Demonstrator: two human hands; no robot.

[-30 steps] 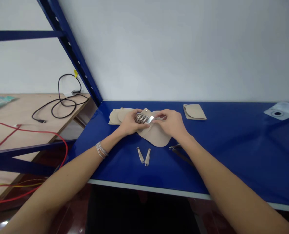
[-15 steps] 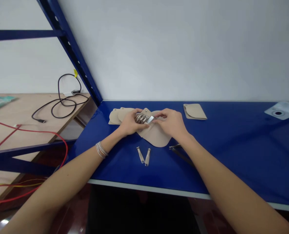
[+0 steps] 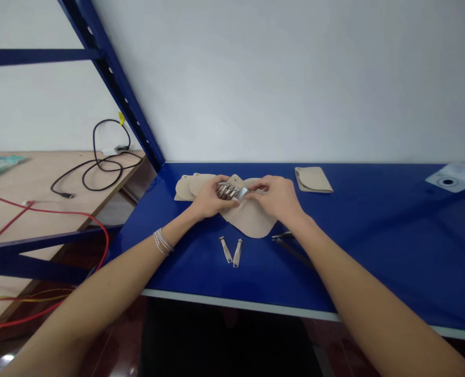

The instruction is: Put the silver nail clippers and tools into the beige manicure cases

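Note:
My left hand [image 3: 208,200] is closed round the left side of an opened beige pouch [image 3: 252,222] with a metal snap on its upper edge. Inside it sits a row of several shiny metal grooming tools [image 3: 227,190], partly covered by my fingers. My right hand [image 3: 278,198] pinches the flat silver metal piece [image 3: 242,193] at the row's right end; its far end is hidden by my fingertips. Below the pouch, two nail clippers [image 3: 226,250] lie on the blue table. Another dark metal tool [image 3: 282,236] lies partly under my right forearm.
Two folded beige pouches [image 3: 184,188] overlap to the left of my left hand, and another folded pouch [image 3: 314,179] lies at the back right. A clear plastic packet [image 3: 447,179] is at the far right. Blue shelf posts [image 3: 122,89] and cables [image 3: 99,173] are on the left.
Both hands stay almost where they were. The lower flap of the pouch and my right hand have shifted very slightly to the right.

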